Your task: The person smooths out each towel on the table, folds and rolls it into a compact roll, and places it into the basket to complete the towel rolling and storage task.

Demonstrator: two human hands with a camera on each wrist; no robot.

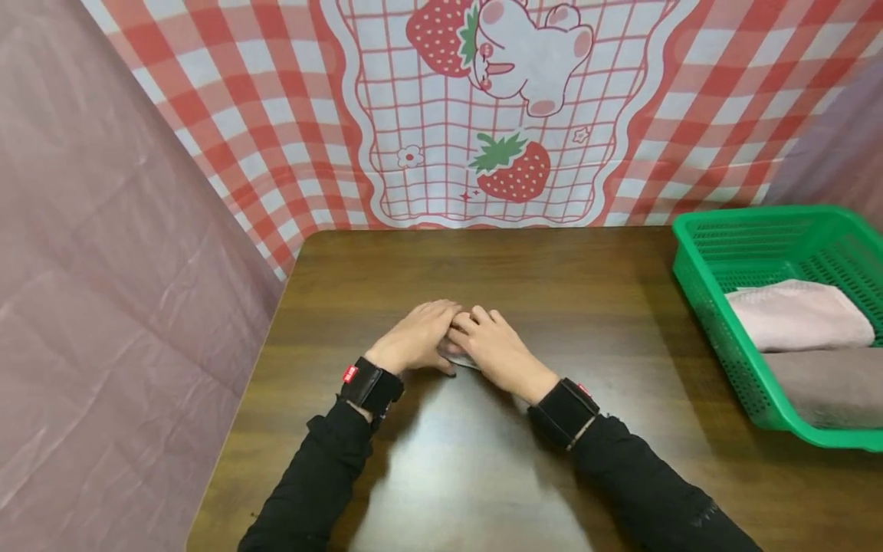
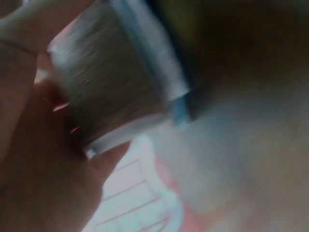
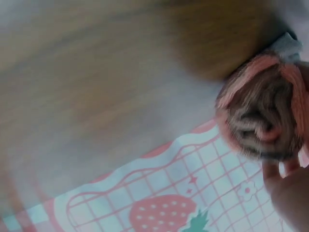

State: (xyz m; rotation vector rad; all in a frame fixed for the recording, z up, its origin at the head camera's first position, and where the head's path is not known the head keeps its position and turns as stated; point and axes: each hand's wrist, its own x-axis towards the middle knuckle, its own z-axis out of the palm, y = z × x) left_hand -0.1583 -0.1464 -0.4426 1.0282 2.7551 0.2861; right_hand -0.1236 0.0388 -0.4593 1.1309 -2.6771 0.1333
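Note:
Both hands meet over the middle of the table around a small rolled towel [image 3: 258, 106], mostly hidden under them in the head view. Its spiral end shows in the right wrist view, brown with pink edges. In the left wrist view the towel [image 2: 111, 72] appears as a brown textured face with pale and blue bands along its edges. My left hand [image 1: 421, 337] grips one side, thumb on the near side. My right hand [image 1: 500, 349] holds the other side with bent fingers, its fingertips right at the roll's rim in the right wrist view.
A green plastic basket [image 1: 713, 360] stands at the right of the wooden table [image 1: 483, 475]. In it lie a pale pink folded towel [image 1: 800, 314] and a grey-brown one [image 1: 831, 387]. A red-checked strawberry cloth [image 1: 290, 115] hangs behind the table's far edge.

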